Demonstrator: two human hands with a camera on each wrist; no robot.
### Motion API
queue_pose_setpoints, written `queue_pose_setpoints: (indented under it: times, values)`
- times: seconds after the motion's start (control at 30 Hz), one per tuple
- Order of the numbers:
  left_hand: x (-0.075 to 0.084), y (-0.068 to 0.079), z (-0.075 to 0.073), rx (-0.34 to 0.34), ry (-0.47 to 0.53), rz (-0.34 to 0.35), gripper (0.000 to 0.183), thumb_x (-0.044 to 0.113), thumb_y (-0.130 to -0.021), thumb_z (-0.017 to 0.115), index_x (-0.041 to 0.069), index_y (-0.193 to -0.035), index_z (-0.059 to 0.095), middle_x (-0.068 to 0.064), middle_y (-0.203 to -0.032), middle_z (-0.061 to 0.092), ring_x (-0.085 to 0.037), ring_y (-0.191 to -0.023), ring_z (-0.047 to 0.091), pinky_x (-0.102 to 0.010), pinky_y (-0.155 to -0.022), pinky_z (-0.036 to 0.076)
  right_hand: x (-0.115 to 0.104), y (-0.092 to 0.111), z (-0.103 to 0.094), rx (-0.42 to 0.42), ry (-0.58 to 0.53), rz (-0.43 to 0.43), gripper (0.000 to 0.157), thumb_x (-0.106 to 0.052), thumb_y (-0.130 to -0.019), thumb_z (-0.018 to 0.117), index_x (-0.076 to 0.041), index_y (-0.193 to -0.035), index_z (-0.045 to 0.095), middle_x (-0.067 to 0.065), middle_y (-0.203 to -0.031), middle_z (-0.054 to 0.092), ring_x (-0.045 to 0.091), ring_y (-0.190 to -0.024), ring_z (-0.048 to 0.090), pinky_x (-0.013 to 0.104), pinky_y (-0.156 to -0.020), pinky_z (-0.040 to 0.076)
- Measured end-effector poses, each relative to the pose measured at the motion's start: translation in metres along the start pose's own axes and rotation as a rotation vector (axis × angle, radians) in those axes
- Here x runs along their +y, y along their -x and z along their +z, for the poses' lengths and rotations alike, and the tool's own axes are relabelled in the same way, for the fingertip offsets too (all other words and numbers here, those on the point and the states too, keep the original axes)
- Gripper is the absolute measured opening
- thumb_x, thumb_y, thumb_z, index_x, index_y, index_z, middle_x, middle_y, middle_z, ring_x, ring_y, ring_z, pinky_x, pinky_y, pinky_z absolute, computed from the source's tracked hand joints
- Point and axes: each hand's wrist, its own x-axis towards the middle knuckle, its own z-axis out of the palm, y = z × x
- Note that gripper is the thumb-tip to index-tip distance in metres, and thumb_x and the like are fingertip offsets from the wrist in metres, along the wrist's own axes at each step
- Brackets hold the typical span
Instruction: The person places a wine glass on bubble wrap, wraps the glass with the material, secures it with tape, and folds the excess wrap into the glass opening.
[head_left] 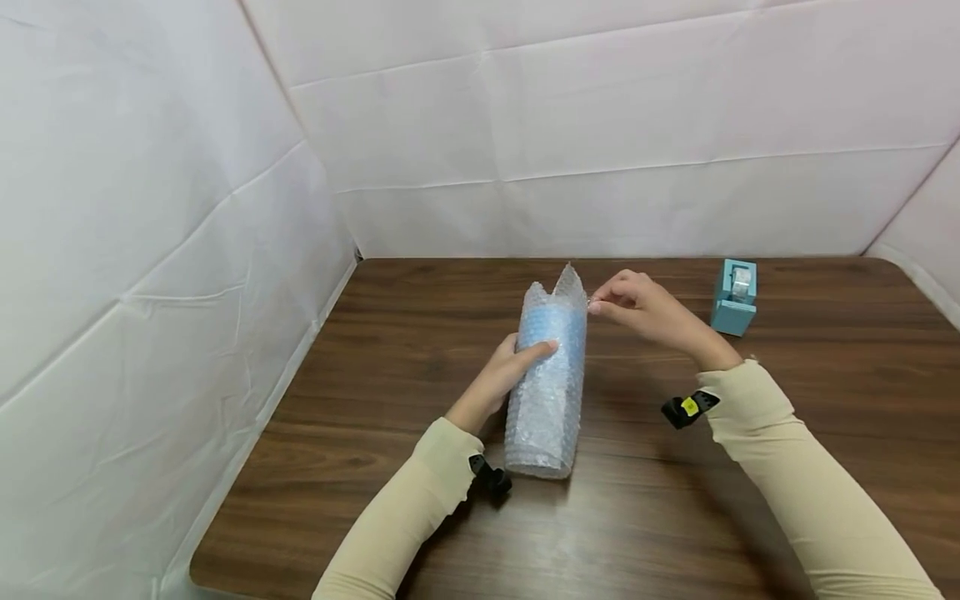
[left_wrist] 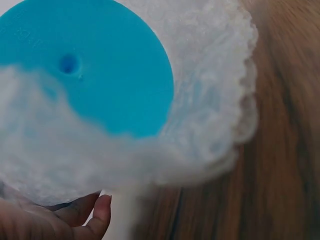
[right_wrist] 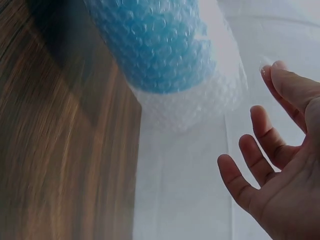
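Bubble-wrapped bundle (head_left: 546, 408), roughly cylindrical, near the middle of the bench (head_left: 405, 358); long axis running away from the person, far end ragged, with two points of wrap standing up; whether its underside touches the wood, cannot tell.

Left hand (head_left: 510, 371) grips the bundle from its left side, thumb laid across the upper face; other fingers mostly hidden behind the wrap in the head view.

Right hand (head_left: 637, 308) just beside the bundle's far right edge; thumb and forefinger pinch a small clear scrap (right_wrist: 263, 66), possibly tape, too small to be sure; remaining three fingers spread loosely apart; contact between scrap and wrap, cannot tell.

Inside the wrap, something blue (left_wrist: 125, 80); left wrist view gives a flat round face with a small central dimple, wrap standing around it, near parts blurred; head view gives a pale blue band toward the far end.

Teal tape dispenser (head_left: 732, 318) on the bench, right of the right hand, well apart from the bundle; clear roll (head_left: 741, 283) seated in it; pale sleeves (head_left: 420, 500) on both arms; white cloth (head_left: 600, 108) hangs behind the bench.
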Motion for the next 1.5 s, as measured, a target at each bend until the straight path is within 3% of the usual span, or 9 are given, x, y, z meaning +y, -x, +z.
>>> queue_pose_setpoints:
  times: [0.17, 0.33, 0.67, 0.83, 1.2, 1.5]
  values:
    - [-0.001, 0.004, -0.006, 0.000, 0.011, 0.017, 0.081, 0.049, -0.086, 0.064, 0.007, -0.146, 0.029, -0.013, -0.126, 0.054, -0.025, -0.105, 0.059, -0.040, -0.086, 0.050, -0.013, -0.010, 0.012, -0.044, 0.048, -0.142, 0.014, -0.015, -0.095, 0.060, -0.007, -0.099, 0.070, 0.012, -0.106, 0.057, 0.027, -0.101, 0.042, 0.039, -0.082, 0.035]
    - [-0.002, 0.006, -0.007, -0.012, 0.004, 0.018, 0.081, 0.050, -0.087, 0.063, 0.006, -0.146, 0.028, -0.014, -0.128, 0.052, -0.026, -0.108, 0.057, -0.041, -0.089, 0.049, -0.024, -0.015, 0.023, -0.065, 0.098, -0.195, 0.011, -0.014, -0.093, 0.062, -0.009, -0.098, 0.070, 0.012, -0.106, 0.056, 0.025, -0.098, 0.037, 0.038, -0.081, 0.033]
    - [-0.003, 0.007, -0.001, -0.013, 0.011, -0.008, 0.083, 0.048, -0.087, 0.063, 0.007, -0.149, 0.026, -0.014, -0.135, 0.049, -0.027, -0.116, 0.054, -0.045, -0.096, 0.046, -0.029, -0.021, 0.037, -0.139, 0.139, -0.214, 0.006, -0.014, -0.091, 0.063, -0.013, -0.094, 0.068, 0.009, -0.099, 0.050, 0.028, -0.099, 0.034, 0.039, -0.082, 0.032]
    - [-0.003, 0.009, 0.002, -0.012, 0.021, -0.012, 0.081, 0.048, -0.086, 0.064, 0.006, -0.146, 0.030, -0.013, -0.130, 0.053, -0.026, -0.110, 0.056, -0.041, -0.091, 0.048, -0.030, -0.019, 0.038, -0.123, 0.213, -0.220, 0.004, -0.014, -0.089, 0.065, -0.013, -0.093, 0.067, 0.008, -0.097, 0.052, 0.026, -0.096, 0.037, 0.037, -0.079, 0.035]
    - [-0.004, 0.010, 0.006, -0.015, 0.039, -0.025, 0.079, 0.045, -0.085, 0.066, 0.006, -0.145, 0.031, -0.013, -0.127, 0.054, -0.025, -0.105, 0.058, -0.038, -0.086, 0.049, -0.031, -0.013, 0.042, -0.045, 0.330, -0.318, 0.006, -0.016, -0.086, 0.072, -0.010, -0.087, 0.068, 0.008, -0.090, 0.053, 0.020, -0.083, 0.037, 0.032, -0.070, 0.036]
    - [-0.004, 0.012, 0.007, -0.047, 0.050, 0.000, 0.075, 0.041, -0.087, 0.065, 0.004, -0.142, 0.032, -0.015, -0.125, 0.054, -0.024, -0.102, 0.058, -0.036, -0.083, 0.050, -0.041, -0.013, 0.042, -0.057, 0.386, -0.246, 0.012, -0.018, -0.082, 0.077, -0.012, -0.078, 0.067, 0.009, -0.103, 0.054, 0.024, -0.090, 0.046, 0.036, -0.074, 0.042]
